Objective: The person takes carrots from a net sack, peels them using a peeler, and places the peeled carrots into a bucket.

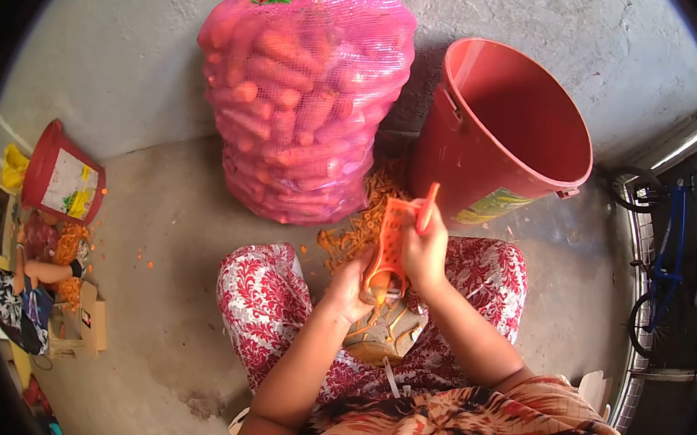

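So the bit that matters here is how the carrot and the peeler line up. The left hand (345, 289) is curled round an orange, tapering carrot (381, 281), mostly hidden by fingers and tool, and the right hand (425, 252) has a snug grip on a bright orange plastic peeler (394, 234) with a flat plate full of holes. Neither hand is loose

The carrot sits just right of the left palm, so the left is the nearer hand, and it's on the body side of the right-hand grip, down at the peeler's near end. From the bit that shows, its long axis looks to run roughly away from the body, about in line with the plate, but too much is covered to swear to it. Can't tell either whether the blade is actually biting or only hovering over the skin

Below the hands, thin orange peel strips (370, 327) dangle between the knees. Past the hands there's a heap of orange peelings (354, 235), a bulging pink mesh sack of carrots (302, 132), and off to the right a tall red plastic bucket (441, 158)
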The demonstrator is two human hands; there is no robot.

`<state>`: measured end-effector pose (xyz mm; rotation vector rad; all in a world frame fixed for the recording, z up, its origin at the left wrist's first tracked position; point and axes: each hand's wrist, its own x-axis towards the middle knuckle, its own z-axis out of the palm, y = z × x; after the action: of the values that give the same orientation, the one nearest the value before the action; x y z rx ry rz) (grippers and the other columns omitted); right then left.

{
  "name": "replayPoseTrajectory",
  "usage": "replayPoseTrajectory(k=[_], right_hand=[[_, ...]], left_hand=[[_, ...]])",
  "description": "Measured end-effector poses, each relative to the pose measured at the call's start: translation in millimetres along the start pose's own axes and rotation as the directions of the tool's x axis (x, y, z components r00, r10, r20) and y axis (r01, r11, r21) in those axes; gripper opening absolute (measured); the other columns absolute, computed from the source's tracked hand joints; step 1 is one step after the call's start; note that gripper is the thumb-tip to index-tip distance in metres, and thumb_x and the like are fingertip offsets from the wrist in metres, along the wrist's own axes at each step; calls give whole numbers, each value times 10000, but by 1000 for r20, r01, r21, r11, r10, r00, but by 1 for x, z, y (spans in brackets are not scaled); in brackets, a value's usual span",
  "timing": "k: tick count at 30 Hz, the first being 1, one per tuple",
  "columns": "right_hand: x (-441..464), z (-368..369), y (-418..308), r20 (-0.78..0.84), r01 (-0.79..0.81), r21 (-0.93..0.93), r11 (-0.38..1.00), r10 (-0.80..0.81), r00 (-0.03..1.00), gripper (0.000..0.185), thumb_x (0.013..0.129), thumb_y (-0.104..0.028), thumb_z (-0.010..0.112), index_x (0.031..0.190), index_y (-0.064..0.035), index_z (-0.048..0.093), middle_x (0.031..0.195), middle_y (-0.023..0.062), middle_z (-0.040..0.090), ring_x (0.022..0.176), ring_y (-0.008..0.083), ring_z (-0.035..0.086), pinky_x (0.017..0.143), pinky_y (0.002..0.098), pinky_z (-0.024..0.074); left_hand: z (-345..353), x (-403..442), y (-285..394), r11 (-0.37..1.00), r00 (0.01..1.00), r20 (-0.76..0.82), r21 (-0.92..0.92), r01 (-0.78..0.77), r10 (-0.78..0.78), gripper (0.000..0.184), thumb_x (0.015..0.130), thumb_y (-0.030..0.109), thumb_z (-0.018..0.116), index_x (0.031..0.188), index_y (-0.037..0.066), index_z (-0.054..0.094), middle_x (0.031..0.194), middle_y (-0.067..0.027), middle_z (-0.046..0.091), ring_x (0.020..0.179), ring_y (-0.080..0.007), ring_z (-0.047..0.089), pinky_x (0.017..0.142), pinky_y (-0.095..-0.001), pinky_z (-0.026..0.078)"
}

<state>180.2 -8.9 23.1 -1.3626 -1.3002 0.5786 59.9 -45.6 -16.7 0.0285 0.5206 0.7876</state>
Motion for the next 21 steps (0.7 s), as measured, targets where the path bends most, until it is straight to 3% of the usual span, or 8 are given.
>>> replayPoseTrajectory(k=[1, 7, 8, 11, 13, 16, 19, 21], right_hand=[[8, -1, 15, -67, 91, -40, 995, -94, 993, 88, 768, 18, 472, 851, -10, 482, 685, 141, 534, 636, 251, 545, 612, 326, 435], [73, -42, 56, -415, -234, -255, 938, 113, 903, 78, 823, -78, 488, 861, -10, 482, 682, 185, 550, 613, 312, 549, 582, 345, 429], [71, -41, 60, -402, -97, -236, 967, -6, 916, 82, 840, -97, 482, 859, -17, 483, 665, 114, 536, 557, 214, 508, 547, 289, 409], [48, -27, 26, -169, -191, 260, 946, 240, 956, 77, 845, -104, 486, 847, -26, 483, 667, 21, 486, 557, 94, 433, 528, 230, 379], [27, -13, 5, -55, -196, 373, 907, 233, 971, 61, 846, -94, 490, 844, -33, 484, 681, -30, 433, 580, 35, 372, 521, 191, 349], [4, -1, -6, 91, -233, 322, 918, 215, 972, 104, 850, -120, 509, 905, -35, 485, 754, -35, 464, 634, 30, 403, 550, 167, 351], [-4, 5, -6, 95, -163, 285, 945, 142, 985, 98, 852, -100, 499, 903, -19, 476, 730, -22, 466, 646, 44, 423, 573, 191, 380], [-6, 4, -12, 110, -141, 171, 975, 123, 986, 100, 853, -99, 496, 897, -12, 476, 718, -9, 470, 648, 56, 430, 581, 203, 389]], left_hand=[[-4, 0, -1, 999, 1000, 15, 34, 25, -26, 303, 882, 304, 360, 1055, 79, 469, 848, -101, 561, 693, -228, 540, 561, -364, 452], [6, -12, -3, 995, 978, 196, 78, 57, -71, 319, 883, 320, 373, 1089, 86, 440, 882, -101, 522, 705, -228, 520, 542, -333, 432], [5, -9, -1, 996, 991, 126, 84, 30, -40, 316, 882, 317, 379, 1092, 89, 441, 884, -96, 522, 712, -224, 522, 545, -331, 432], [2, -3, 5, 999, 999, 28, 45, 30, -31, 305, 876, 310, 400, 1083, 97, 469, 861, -78, 546, 722, -204, 529, 565, -346, 443], [3, -4, 7, 999, 998, 27, 5, 52, -52, 300, 878, 310, 394, 1066, 95, 487, 838, -69, 562, 704, -195, 532, 575, -353, 451], [-2, 0, 7, 993, 973, 232, -115, 26, 1, 319, 881, 333, 391, 1048, 84, 499, 895, -54, 582, 764, -187, 559, 658, -388, 479], [16, 1, 4, 986, 983, -182, -162, -22, -8, 287, 887, 287, 357, 1010, 92, 527, 879, -51, 600, 735, -192, 580, 615, -347, 469], [4, 0, 2, 990, 999, -46, -140, -20, 13, 295, 887, 283, 364, 1005, 69, 529, 903, -64, 603, 789, -197, 586, 665, -352, 480]])
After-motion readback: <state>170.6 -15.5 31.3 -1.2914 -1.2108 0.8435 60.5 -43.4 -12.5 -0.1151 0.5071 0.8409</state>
